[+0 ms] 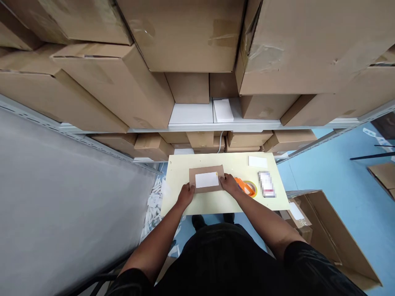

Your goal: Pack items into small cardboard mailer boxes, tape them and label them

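Package [206, 190], label [206, 180] illegible, is pinched at opposite edges by partly hidden fingers [192, 188] of left hand [185, 195] and right hand [230, 184].

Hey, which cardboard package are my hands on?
The white-labelled package lying on the pale table, between your left hand and right hand; neither hand touches any other package.

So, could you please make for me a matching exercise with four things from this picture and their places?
1. cardboard parcel
2. orange tape dispenser
3. white stack
4. large open carton

A. on the shelf
B. beyond the right edge of the table
C. held between left hand and right hand
D. on the table, beside the right wrist

Right pairs: 1-C, 2-D, 3-A, 4-B
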`<action>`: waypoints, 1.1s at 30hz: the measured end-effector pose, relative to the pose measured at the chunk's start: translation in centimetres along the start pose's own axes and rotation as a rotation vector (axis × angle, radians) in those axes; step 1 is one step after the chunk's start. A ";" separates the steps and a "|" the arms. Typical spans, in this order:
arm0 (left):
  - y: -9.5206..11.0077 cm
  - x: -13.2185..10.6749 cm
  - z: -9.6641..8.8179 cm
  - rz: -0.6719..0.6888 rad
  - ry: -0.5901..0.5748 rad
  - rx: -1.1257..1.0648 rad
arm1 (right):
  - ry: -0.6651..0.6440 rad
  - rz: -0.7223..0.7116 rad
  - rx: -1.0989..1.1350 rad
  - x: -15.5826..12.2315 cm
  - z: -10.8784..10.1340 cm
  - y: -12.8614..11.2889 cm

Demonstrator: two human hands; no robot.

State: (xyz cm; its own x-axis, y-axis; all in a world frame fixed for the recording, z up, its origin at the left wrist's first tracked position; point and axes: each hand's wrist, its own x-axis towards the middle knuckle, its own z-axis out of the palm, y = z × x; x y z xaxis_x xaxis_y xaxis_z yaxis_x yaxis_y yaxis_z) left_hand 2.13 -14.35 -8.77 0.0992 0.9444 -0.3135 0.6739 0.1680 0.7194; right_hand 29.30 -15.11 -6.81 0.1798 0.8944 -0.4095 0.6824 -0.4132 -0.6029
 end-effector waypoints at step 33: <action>18.8 1.3 10.1 -0.257 -0.721 -0.400 | 0.130 0.057 0.681 -12.1 -4.3 13.8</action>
State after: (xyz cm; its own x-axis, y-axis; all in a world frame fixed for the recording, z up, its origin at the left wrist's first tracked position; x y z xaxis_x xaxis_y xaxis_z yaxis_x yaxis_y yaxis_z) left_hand 22.32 -12.86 -1.93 0.5106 0.4764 -0.7158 0.4442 0.5667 0.6940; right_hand 39.65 -30.88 -7.24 0.3147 0.8637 -0.3936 0.0802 -0.4374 -0.8957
